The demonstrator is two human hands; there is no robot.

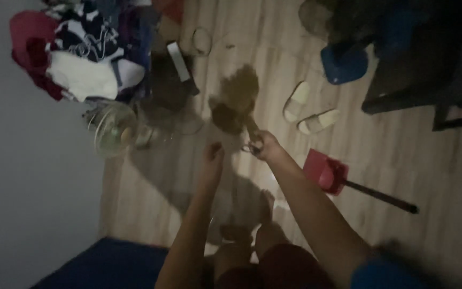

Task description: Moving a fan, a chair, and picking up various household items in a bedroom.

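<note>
- Knees and bare feet (252,235) of the person sit lowest in the head view, nearest the lens, planted on the wooden floor (402,160) just short of the dark brush.
- Right hand (266,145) is clenched round the short handle of the dark brush (236,101), whose bushy head lies on the floor just beyond the fist.
- Left hand (213,152) hangs just beside the brush handle, on its left; the picture is too dim and blurred to tell whether it grips anything.
- Red dustpan (327,172) lies to the right of the brush and nearer the person, its long dark handle pointing away to the right, with nobody's hand on it.
- Two pale slippers (308,111) rest right of the brush head; a small fan (110,127) stands to its left, below a heap of clothes (76,53); a blue tub (344,63) sits further right, past the slippers.
- As a judgement, sweeping well here means keeping the bristles flat on the boards, with short strokes drawn towards the dustpan.
- Slippers and the fan stand close to the brush's path, so strokes are best kept narrow enough to miss them.
- Poor light hides fine dirt, so slow, overlapping passes look wiser than quick ones.
</note>
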